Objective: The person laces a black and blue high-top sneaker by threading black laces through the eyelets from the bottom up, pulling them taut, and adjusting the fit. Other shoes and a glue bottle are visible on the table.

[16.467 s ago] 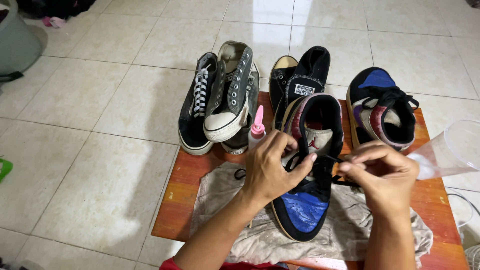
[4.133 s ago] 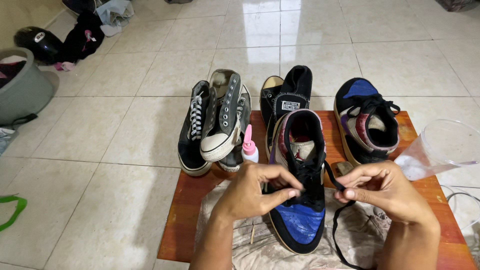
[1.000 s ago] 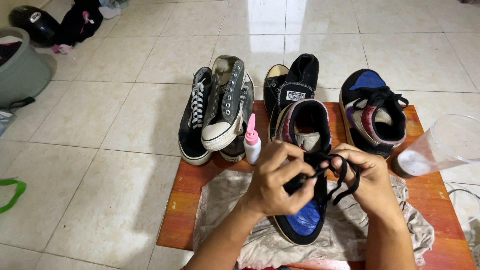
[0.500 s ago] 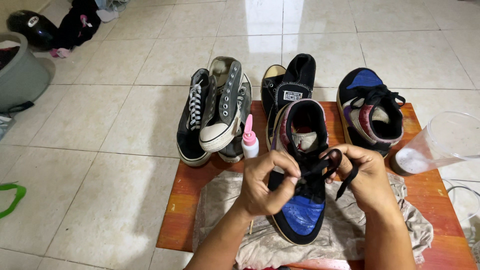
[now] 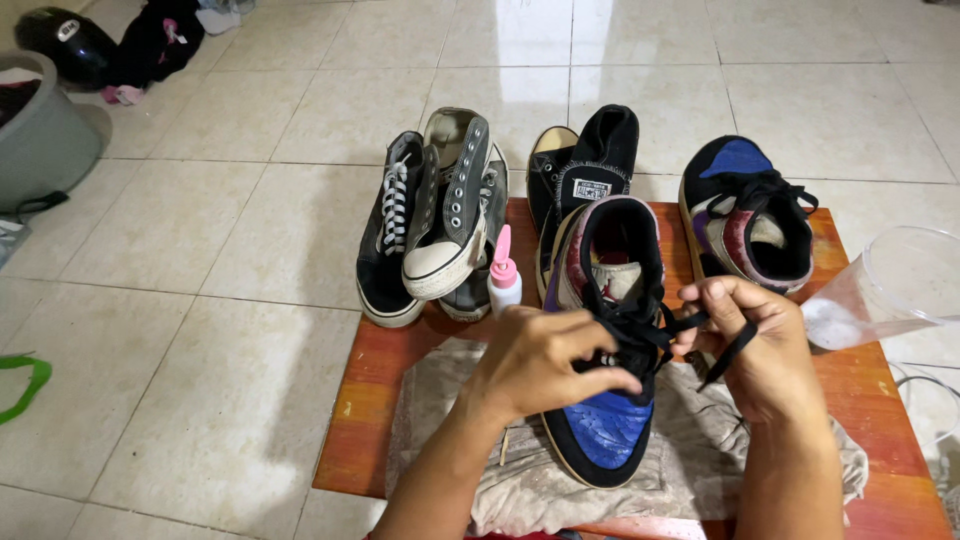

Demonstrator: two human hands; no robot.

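A black, blue and purple high-top sneaker [image 5: 601,430] lies toe toward me on a grey cloth [image 5: 690,470]. My left hand [image 5: 545,362] pinches its black lace [image 5: 640,335] over the eyelets. My right hand [image 5: 755,345] grips the other end of the lace, with a loose strand hanging below the fingers. The matching sneaker [image 5: 745,215] stands at the back right of the orange wooden board [image 5: 370,420].
Behind the board stand grey and black canvas high-tops [image 5: 440,225] and another black shoe [image 5: 580,170]. A small white bottle with a pink cap [image 5: 503,280] sits by the sneaker. A clear plastic cup [image 5: 890,285] is at right, a grey basin [image 5: 40,140] far left.
Both hands have kept working the lace above the sneaker's tongue. My right hand has drawn a little to the right, pulling the lace out sideways.
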